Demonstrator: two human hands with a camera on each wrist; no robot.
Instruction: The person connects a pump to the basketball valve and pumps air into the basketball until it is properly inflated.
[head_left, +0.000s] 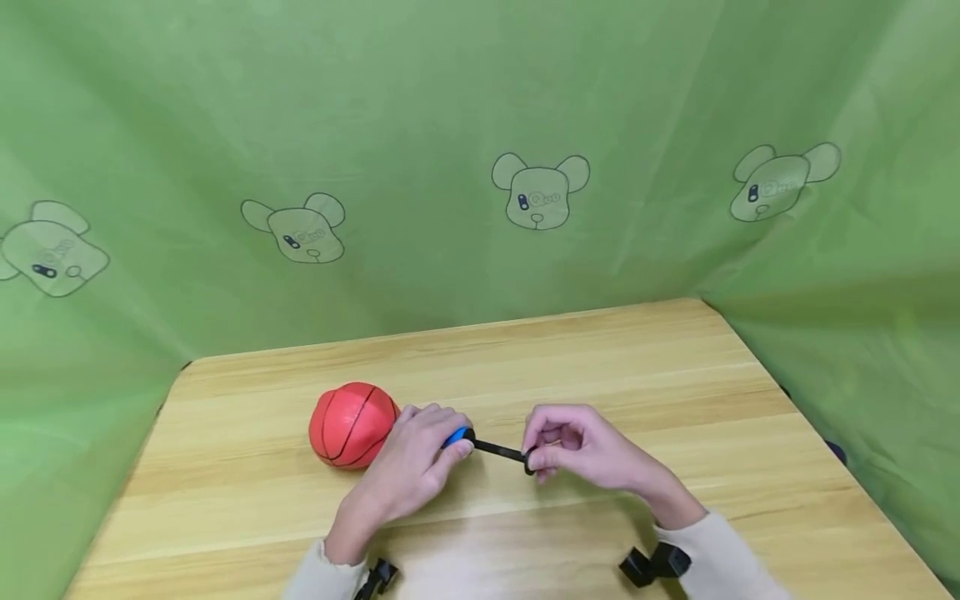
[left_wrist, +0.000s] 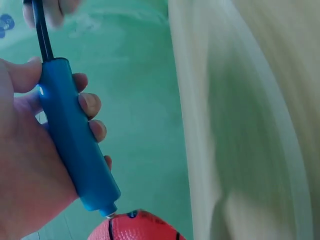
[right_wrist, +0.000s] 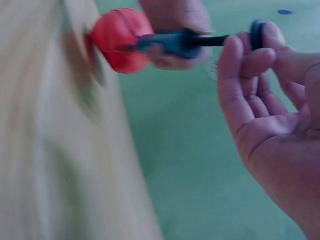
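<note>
The blue pump (left_wrist: pixel 77 135) is held just above the middle of the surface (head_left: pixel 675 358), well in from its left and right edges, its black rod (head_left: pixel 498 451) drawn out toward the right edge. The left hand (head_left: pixel 412 454) has its fingers clamped round the barrel, thumb near the rod end; so full a wrap probably serves to brace the barrel against pull or push along its length. The fingers of the right hand (head_left: pixel 581 446) pinch the black disc-shaped handle (right_wrist: pixel 257 34) at the rod's end, a light hold that seems enough for a straight stroke in line with the barrel. At the other end, a short metal tip (left_wrist: pixel 111 216) meets the red ball (head_left: pixel 352 425), though how deep it sits cannot be told. The ball rests nearer the surface's left edge than its right, close beside the left hand, likely so that tip and ball stay lined up; its uneven outline suggests it is slack. A green curtain (head_left: pixel 420 275) printed with bear heads hangs beyond the far edge.
</note>
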